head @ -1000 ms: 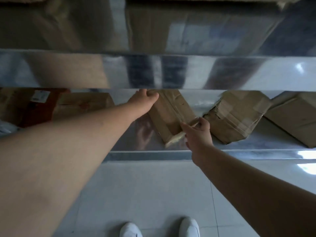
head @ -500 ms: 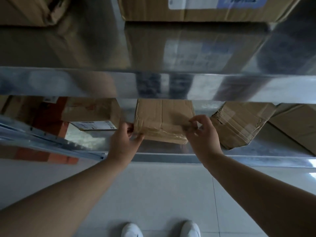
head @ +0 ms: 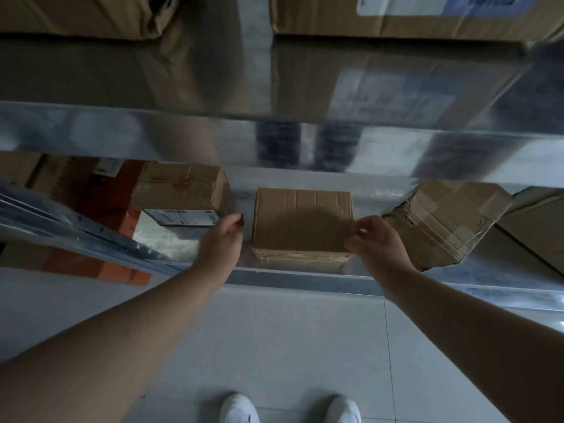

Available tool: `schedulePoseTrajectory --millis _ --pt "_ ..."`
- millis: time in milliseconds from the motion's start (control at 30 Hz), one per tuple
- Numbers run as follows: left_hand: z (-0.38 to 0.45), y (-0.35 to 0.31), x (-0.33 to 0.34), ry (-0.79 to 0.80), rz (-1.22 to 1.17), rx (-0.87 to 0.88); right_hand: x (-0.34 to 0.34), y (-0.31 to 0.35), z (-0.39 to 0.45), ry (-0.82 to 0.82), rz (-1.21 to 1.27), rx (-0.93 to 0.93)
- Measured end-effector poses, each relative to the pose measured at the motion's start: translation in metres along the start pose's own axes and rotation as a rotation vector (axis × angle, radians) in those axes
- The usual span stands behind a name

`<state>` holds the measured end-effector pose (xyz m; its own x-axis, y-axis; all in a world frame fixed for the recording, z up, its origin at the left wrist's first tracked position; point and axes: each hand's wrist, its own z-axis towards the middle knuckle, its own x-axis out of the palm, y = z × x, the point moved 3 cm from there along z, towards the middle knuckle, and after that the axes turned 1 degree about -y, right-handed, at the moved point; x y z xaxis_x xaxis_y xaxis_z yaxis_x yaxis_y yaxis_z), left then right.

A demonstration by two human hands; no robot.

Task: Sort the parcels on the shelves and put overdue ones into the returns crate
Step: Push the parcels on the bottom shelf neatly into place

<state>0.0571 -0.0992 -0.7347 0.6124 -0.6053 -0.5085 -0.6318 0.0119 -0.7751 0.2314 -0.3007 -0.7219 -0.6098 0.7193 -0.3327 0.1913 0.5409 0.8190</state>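
A small brown cardboard parcel lies flat and square on the lower metal shelf, near its front edge. My left hand hovers just left of it, fingers loosely curled, not touching it. On the other side, my right hand is at the parcel's right front corner, fingertips pinched close to the cardboard; contact is unclear. No returns crate is in view.
A labelled parcel sits left of the small one, a crumpled taped parcel to its right. Larger boxes fill the upper shelf. An orange-red box stands lower left. Below me are tiled floor and my white shoes.
The parcel, first tilted on the shelf, was turned by both hands and now lies flat. My left hand has come off its left edge; my right hand has loosened at the right corner.
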Motion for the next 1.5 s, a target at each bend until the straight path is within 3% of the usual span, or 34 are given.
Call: schedulePoseTrajectory --millis 100,233,333,467,667,967,1133,1267,1500 --pt "0.006 -0.020 -0.002 0.016 -0.026 -0.003 -0.004 0.013 0.008 -0.072 0.009 0.025" --pt "0.008 -0.028 0.008 0.104 -0.046 -0.048 0.004 0.016 0.010 0.074 -0.089 0.063" --pt "0.005 -0.027 0.011 0.062 -0.129 -0.027 0.007 0.015 0.008 0.059 -0.214 0.009" --pt "-0.003 -0.030 0.008 0.011 -0.300 0.005 0.000 0.013 0.005 -0.032 -0.147 -0.053" --pt "0.001 -0.032 0.005 0.088 -0.374 0.050 -0.008 0.013 0.001 -0.017 -0.025 -0.156" --pt "-0.008 -0.004 0.018 0.157 -0.256 -0.082 0.002 -0.011 -0.008 0.061 0.006 -0.119" --pt "-0.006 -0.009 0.016 0.098 -0.342 -0.150 0.000 -0.006 -0.003 -0.031 0.040 -0.084" --pt "0.004 -0.022 0.014 0.042 -0.310 -0.102 -0.005 0.008 0.007 -0.157 0.078 -0.067" --pt "0.006 -0.031 0.015 0.024 -0.233 -0.057 -0.006 0.019 0.017 -0.136 -0.032 0.012"
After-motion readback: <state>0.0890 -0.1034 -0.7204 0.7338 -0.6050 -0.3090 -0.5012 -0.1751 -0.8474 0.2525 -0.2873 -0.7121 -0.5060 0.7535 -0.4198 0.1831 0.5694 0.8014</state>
